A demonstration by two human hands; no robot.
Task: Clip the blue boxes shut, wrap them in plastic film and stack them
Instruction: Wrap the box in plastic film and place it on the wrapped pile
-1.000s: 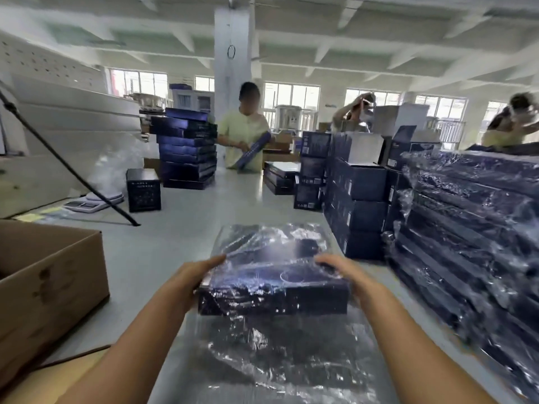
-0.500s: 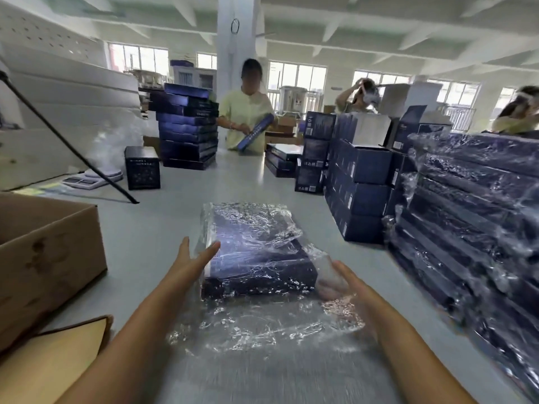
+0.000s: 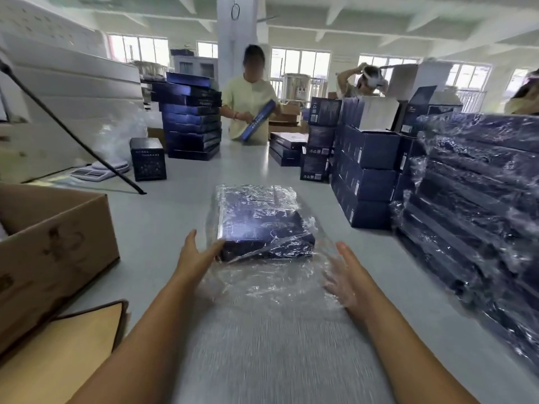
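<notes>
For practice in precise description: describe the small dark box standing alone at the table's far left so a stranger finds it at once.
Find the white pillar, then the tall stack of flat blue boxes on the table left of it. At that stack's foot, beside the white scale, stands the small dark box. Unlike its flat, stacked neighbours, it is blocky and stands alone.
</notes>
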